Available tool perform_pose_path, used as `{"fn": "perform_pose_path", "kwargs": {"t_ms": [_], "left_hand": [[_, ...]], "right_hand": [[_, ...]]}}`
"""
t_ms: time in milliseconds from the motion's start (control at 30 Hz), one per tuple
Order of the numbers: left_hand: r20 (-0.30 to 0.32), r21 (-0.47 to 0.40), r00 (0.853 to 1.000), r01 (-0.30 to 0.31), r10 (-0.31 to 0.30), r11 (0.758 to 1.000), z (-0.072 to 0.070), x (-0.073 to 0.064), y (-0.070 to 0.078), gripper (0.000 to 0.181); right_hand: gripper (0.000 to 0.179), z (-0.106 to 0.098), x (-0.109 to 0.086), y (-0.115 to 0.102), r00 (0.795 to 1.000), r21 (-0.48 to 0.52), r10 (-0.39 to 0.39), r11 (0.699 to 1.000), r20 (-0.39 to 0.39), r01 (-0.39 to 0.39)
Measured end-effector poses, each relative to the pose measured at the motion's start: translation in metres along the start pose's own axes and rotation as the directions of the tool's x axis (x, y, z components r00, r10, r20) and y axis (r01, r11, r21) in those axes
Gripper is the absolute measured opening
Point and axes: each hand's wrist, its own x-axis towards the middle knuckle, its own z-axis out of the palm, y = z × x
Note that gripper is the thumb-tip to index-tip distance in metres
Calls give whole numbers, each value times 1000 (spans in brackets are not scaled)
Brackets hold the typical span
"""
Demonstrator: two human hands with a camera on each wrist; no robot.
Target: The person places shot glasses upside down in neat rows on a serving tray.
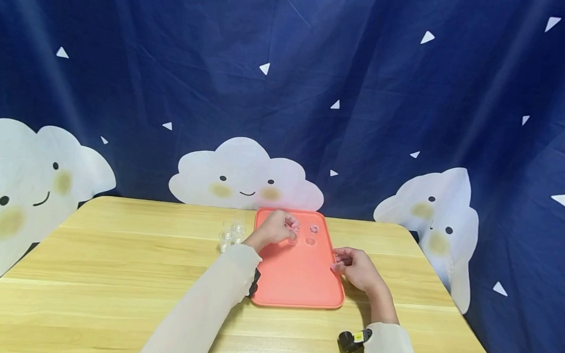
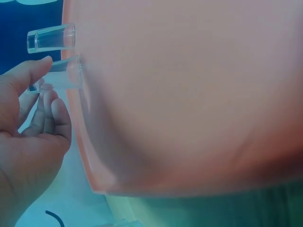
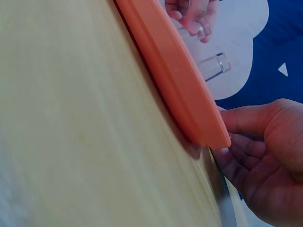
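My left hand (image 1: 277, 227) reaches over the far part of a coral-pink tray (image 1: 296, 278). In the left wrist view its thumb and fingers pinch the narrow end of a clear drinking glass (image 2: 67, 73), whose wider end meets the tray. Beside it a second clear glass (image 2: 52, 39) stands upside down on the tray, untouched; in the right wrist view this glass (image 3: 218, 66) shows past the tray's rim. My right hand (image 1: 358, 268) grips the tray's right edge, thumb on the upper side and fingers beneath, as the right wrist view shows.
Several more clear glasses (image 1: 231, 233) stand grouped on the wooden table (image 1: 128, 275), left of the tray and close to my left forearm. Behind the table's far edge hangs a dark blue curtain (image 1: 220, 88) printed with clouds and white triangles.
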Motion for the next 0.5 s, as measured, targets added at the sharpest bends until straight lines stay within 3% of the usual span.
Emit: {"fn": "perform_pose_path", "kwargs": {"t_ms": [233, 500], "left_hand": [[13, -10, 1000, 19, -19, 1000, -5, -1, 2, 34], [16, -30, 999, -38, 38, 999, -22, 0, 13, 41]], "right_hand": [[37, 1, 0, -1, 1000, -2, -6, 1000, 1, 6], [37, 0, 1, 1, 1000, -9, -3, 1000, 4, 3]]}}
